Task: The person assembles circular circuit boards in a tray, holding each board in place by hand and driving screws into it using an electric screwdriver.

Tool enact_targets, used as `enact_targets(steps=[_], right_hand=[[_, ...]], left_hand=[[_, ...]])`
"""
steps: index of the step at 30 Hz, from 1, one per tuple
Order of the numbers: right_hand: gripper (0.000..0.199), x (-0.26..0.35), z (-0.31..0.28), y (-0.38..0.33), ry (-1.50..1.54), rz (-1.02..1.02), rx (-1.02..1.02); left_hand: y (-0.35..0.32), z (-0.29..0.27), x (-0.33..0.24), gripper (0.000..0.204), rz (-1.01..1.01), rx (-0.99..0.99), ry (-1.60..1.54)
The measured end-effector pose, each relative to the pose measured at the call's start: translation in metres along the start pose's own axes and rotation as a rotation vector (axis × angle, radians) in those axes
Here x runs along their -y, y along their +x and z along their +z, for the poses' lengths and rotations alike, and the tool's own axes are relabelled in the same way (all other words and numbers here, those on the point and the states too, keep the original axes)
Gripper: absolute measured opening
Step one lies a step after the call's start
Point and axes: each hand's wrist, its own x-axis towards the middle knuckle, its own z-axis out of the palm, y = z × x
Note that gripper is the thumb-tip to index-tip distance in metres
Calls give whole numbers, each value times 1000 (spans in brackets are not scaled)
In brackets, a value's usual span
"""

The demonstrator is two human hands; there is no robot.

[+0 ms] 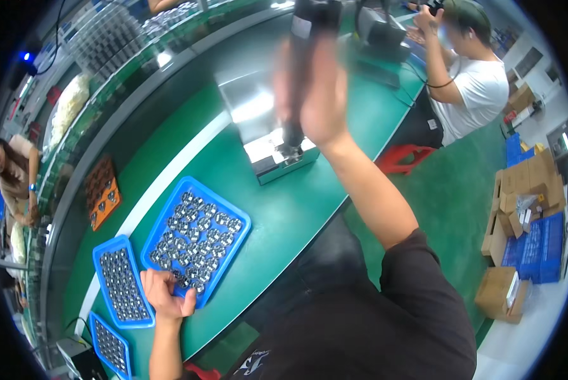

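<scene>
My right hand (325,107), smeared by motion, is wrapped round a black electric screwdriver (302,69) held upright. Its lower end is over a shiny metal fixture (277,166) on the green bench; whether it touches anything there I cannot tell. My left hand (167,294) is at the near left corner of a blue tray (243,244), fingers curled in and thumb out to the side. Anything within those fingers is hidden. In the tray lie many small round metal parts (195,234), loosely spread.
Two more blue trays (148,316) (127,361) of metal parts stand at the left. An orange tray (112,206) lies beyond, by the conveyor (75,152). A co-worker (471,82) sits at the right near a red stool (407,157). Cardboard boxes (496,291) stand on the floor.
</scene>
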Motion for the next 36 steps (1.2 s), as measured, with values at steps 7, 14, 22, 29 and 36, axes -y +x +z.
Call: enact_targets(steps=[7, 14, 22, 29, 36], right_hand=[[86, 23, 24, -34, 173, 298, 107], [87, 22, 114, -62, 518, 220, 492], [93, -19, 192, -90, 498, 354, 603], [97, -46, 204, -119, 464, 358, 484], [101, -54, 206, -128, 365, 340, 470]], left_hand=[[-10, -14, 5, 42, 3, -11, 63], [-4, -27, 3, 36, 6, -76, 60], [-12, -29, 3, 54, -142, 59, 37], [-12, -29, -1, 57, -192, 95, 38], [-10, -28, 0, 60, -194, 84, 25]])
